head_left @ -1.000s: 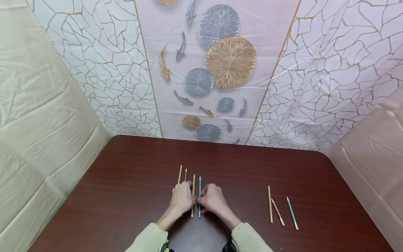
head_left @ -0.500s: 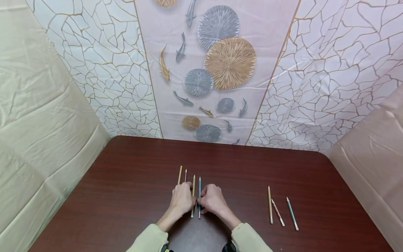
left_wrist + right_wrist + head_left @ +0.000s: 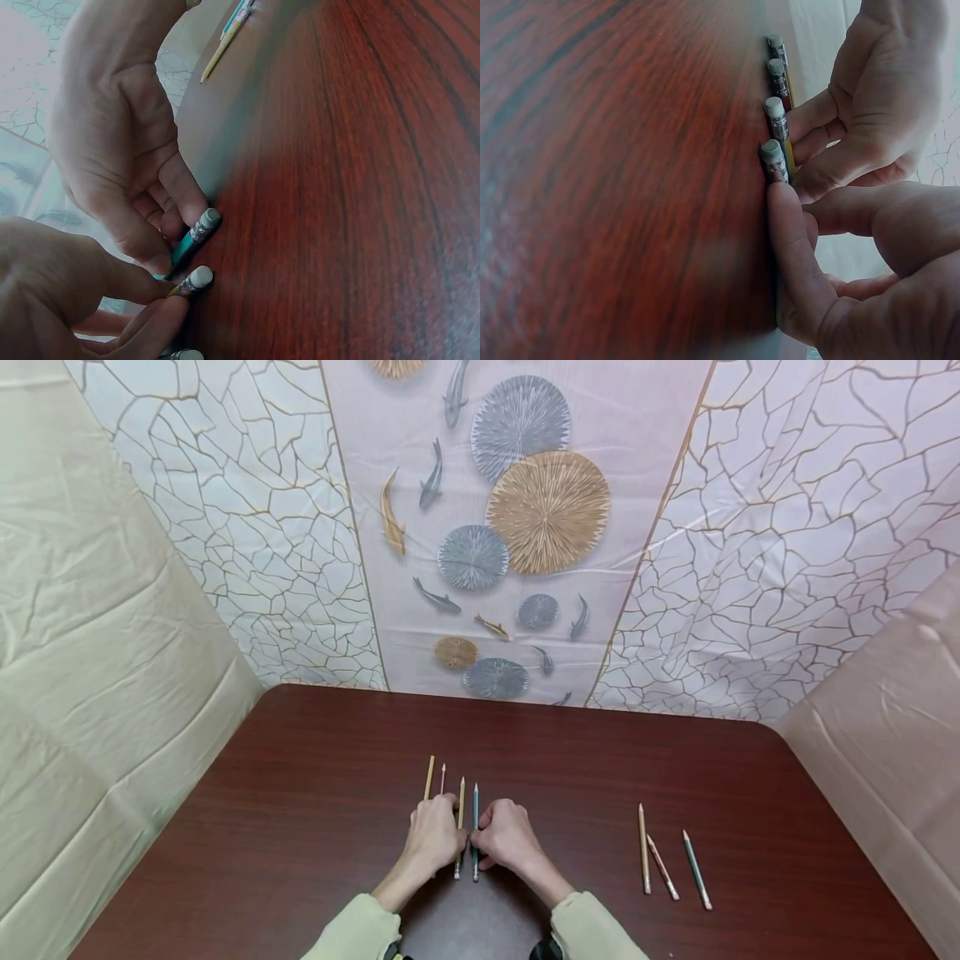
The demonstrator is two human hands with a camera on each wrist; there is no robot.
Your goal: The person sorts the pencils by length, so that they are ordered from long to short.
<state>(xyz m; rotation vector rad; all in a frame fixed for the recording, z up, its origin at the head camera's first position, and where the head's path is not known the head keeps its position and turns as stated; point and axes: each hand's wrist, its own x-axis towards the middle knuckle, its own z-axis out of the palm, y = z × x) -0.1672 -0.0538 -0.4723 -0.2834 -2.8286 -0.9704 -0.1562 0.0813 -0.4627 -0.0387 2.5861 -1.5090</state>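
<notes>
In the head view my left hand (image 3: 437, 831) pinches a yellow pencil (image 3: 461, 797) near its eraser end. Close on its right, my right hand (image 3: 510, 835) holds a teal pencil (image 3: 476, 802) between thumb and fingers. The two pencils lie nearly parallel on the table, tips pointing away. Partly covered by the left hand are another yellow pencil (image 3: 428, 777) and a pink pencil (image 3: 443, 777). From the right wrist, the teal pencil's eraser (image 3: 772, 150) and the held yellow pencil's white eraser (image 3: 775, 107) appear roughly in line, with two more erasers beyond.
Over on the right of the dark red-brown table (image 3: 555, 760) lie a yellow pencil (image 3: 644, 852), a pink pencil (image 3: 663, 867) leaning close to it, and a teal pencil (image 3: 697, 870). A patterned cloth (image 3: 480, 610) hangs behind the table's far edge.
Both hands keep their grips and places. The tip of the held teal pencil sits very slightly nearer to me; the other pencils have not visibly moved.
</notes>
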